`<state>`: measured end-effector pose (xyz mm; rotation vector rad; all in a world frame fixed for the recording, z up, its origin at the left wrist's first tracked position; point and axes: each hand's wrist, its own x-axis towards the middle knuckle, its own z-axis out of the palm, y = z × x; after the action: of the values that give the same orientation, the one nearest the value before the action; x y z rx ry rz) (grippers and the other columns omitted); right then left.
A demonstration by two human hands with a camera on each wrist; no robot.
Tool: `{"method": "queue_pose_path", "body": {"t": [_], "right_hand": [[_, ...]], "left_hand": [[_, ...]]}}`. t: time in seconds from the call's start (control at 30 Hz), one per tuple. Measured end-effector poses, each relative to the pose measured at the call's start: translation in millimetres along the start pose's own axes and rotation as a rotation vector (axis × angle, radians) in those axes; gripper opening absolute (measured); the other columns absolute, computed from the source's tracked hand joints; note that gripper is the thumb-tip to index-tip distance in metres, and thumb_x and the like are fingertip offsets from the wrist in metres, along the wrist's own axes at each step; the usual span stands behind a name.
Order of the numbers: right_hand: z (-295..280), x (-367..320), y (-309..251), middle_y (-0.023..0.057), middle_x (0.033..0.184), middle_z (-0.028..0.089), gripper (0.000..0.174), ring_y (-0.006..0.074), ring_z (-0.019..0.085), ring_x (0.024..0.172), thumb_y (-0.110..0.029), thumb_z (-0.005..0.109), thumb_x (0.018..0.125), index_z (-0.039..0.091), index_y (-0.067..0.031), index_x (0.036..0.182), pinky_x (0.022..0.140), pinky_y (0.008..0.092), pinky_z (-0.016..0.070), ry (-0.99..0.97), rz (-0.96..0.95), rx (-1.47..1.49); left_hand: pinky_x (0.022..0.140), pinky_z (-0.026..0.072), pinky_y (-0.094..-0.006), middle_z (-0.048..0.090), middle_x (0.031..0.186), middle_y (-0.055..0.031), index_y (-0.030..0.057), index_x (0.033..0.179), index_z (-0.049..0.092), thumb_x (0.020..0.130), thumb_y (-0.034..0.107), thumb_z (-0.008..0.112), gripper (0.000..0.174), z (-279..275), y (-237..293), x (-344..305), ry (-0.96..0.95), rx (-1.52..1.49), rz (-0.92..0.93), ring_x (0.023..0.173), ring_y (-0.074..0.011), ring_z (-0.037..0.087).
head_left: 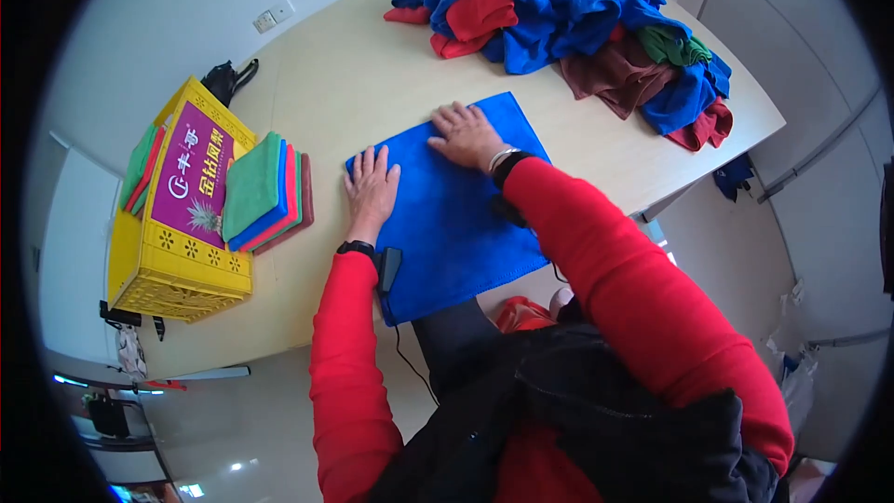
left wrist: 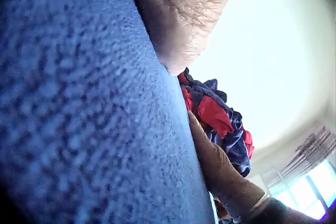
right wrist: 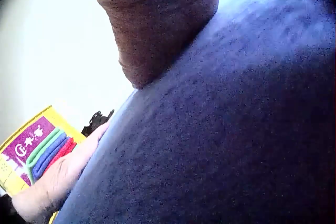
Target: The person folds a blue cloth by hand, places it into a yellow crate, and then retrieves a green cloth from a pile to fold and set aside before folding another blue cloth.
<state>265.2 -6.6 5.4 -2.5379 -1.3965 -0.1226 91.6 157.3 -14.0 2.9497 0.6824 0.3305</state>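
A blue cloth [head_left: 452, 214] lies spread flat on the table, its near edge hanging over the front. My left hand [head_left: 372, 188] rests on its left edge, fingers straight and pointing away from me. Near the far edge, my right hand [head_left: 466, 135] presses down on the cloth with its fingers extended. In the left wrist view the towel-like nap of the cloth [left wrist: 94, 108] fills the left side, and my right hand [left wrist: 223, 169] shows beyond. The right wrist view shows my left hand [right wrist: 58, 179] lying along the cloth's far side.
A yellow crate [head_left: 186, 275] with a purple label stands at the left. Folded cloths [head_left: 256, 191] in green, blue, red and brown lean against it. A heap of crumpled cloths [head_left: 559, 14] covers the table's far right. A black item [head_left: 223, 82] lies behind the crate.
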Motion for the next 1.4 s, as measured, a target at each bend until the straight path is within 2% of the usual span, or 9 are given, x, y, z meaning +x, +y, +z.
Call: {"method": "queue_pose_path", "body": {"t": [0.13,0.4,0.53,0.63,0.77,0.93,1.0,1.3,1.4], "right_hand": [[-4.7,-21.6,51.3,0.0103,0.156,0.042,0.065,0.0325,0.033,0.146,-0.053,0.041,0.101,0.042,-0.0113,0.151,0.119,0.0482,0.0259,0.110,0.087,-0.018],[-47.0,-64.6,72.9,0.0101,0.162,0.033,0.066,0.0346,0.025,0.151,-0.052,0.040,0.103,0.036,-0.0114,0.155,0.121,0.0547,0.0201,-0.084,0.324,-0.006],[-46.8,-100.6,22.8,0.0137,0.161,0.033,0.066,0.0379,0.026,0.150,-0.050,0.042,0.102,0.037,-0.0094,0.154,0.120,0.0589,0.0202,0.044,0.126,-0.016],[-49.9,-131.5,-53.2,0.0151,0.159,0.037,0.063,0.0370,0.029,0.149,-0.048,0.046,0.101,0.044,-0.0087,0.150,0.120,0.0569,0.0207,0.041,-0.099,0.030],[-17.7,-154.9,-75.2,0.0147,0.157,0.040,0.063,0.0353,0.030,0.149,-0.049,0.048,0.099,0.047,-0.0086,0.148,0.121,0.0528,0.0208,0.073,-0.091,0.227],[-13.0,-156.9,-31.9,0.0137,0.155,0.043,0.064,0.0341,0.032,0.148,-0.051,0.045,0.100,0.047,-0.0091,0.148,0.122,0.0495,0.0213,0.157,-0.036,0.035],[-21.3,-157.7,-12.3,0.0123,0.161,0.036,0.065,0.0337,0.030,0.149,-0.052,0.041,0.103,0.041,-0.0104,0.152,0.122,0.0507,0.0202,0.117,0.077,-0.027],[-51.9,-189.0,47.6,0.0122,0.162,0.033,0.066,0.0326,0.028,0.150,-0.052,0.042,0.103,0.037,-0.0106,0.154,0.123,0.0505,0.0187,0.071,0.260,-0.034],[-69.3,-195.3,54.5,0.0125,0.162,0.032,0.066,0.0337,0.025,0.152,-0.051,0.043,0.103,0.036,-0.0103,0.155,0.123,0.0518,0.0187,-0.096,0.333,-0.012]], "left_hand": [[0.120,0.0159,-0.0585,0.030,0.163,-0.0099,0.0205,0.157,0.033,0.104,0.048,0.038,0.060,-5.4,-1.6,-0.8,0.004,-0.002,-0.031,0.152,-0.0323,0.021],[0.119,0.0162,-0.0626,0.028,0.164,-0.0120,0.0200,0.156,0.036,0.104,0.050,0.040,0.061,-7.3,-4.1,-0.2,0.013,-0.051,0.012,0.152,-0.0336,0.021],[0.119,0.0155,-0.0628,0.027,0.165,-0.0123,0.0175,0.157,0.035,0.104,0.048,0.039,0.061,-17.9,29.6,-31.0,-0.060,-0.043,-0.040,0.153,-0.0335,0.021],[0.121,0.0139,-0.0611,0.027,0.165,-0.0121,0.0140,0.157,0.034,0.105,0.046,0.039,0.061,-15.7,70.5,-76.1,-0.074,0.122,0.186,0.153,-0.0336,0.022],[0.122,0.0138,-0.0579,0.028,0.165,-0.0122,0.0115,0.157,0.034,0.105,0.044,0.039,0.061,-8.9,75.6,-114.3,-0.020,0.078,0.155,0.152,-0.0336,0.023],[0.122,0.0145,-0.0541,0.027,0.165,-0.0113,0.0134,0.157,0.033,0.106,0.043,0.038,0.059,-26.4,60.0,-138.3,-0.055,0.067,0.096,0.153,-0.0324,0.020],[0.122,0.0155,-0.0537,0.027,0.165,-0.0111,0.0136,0.157,0.033,0.106,0.044,0.037,0.060,-28.5,50.2,-142.1,-0.042,0.060,0.052,0.153,-0.0320,0.020],[0.122,0.0164,-0.0537,0.027,0.165,-0.0126,0.0142,0.157,0.033,0.106,0.047,0.036,0.061,-37.3,26.6,-161.2,-0.032,0.024,-0.018,0.153,-0.0322,0.021],[0.122,0.0165,-0.0542,0.027,0.164,-0.0134,0.0138,0.157,0.034,0.106,0.047,0.037,0.061,-48.7,26.0,-164.4,-0.074,0.056,-0.053,0.153,-0.0330,0.021]]}}
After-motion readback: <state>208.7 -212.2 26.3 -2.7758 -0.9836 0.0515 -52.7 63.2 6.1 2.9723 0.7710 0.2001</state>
